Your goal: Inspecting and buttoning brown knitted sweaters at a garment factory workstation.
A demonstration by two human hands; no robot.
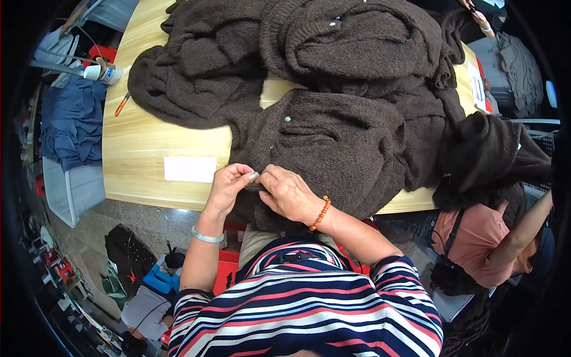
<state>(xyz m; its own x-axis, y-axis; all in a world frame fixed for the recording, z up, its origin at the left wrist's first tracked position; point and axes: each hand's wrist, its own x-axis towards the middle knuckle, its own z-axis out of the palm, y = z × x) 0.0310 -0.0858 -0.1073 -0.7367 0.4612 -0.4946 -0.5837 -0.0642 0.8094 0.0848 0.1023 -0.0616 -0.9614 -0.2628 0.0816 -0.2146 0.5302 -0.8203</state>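
A dark brown knitted garment (333, 149) lies bunched in front of me and hangs over the table's near edge. At its left side my two hands meet. My left hand (228, 184) pinches with thumb and forefinger at the knit's edge; whatever is between the fingertips is too small to name. Against it, my right hand (288, 193) has its fingers curled on the same spot of the knit, and its fingertips are partly hidden. Small shiny buttons or beads (288, 119) show on the brown knit.
More brown knitwear (357, 47) is heaped across the pale wooden table (137, 143). On the left are a white paper (190, 169), an orange-handled tool (122, 104) and a white bottle (102, 74). Blue cloth (72, 122) fills a bin beyond. A person in pink (476, 241) works at the right.
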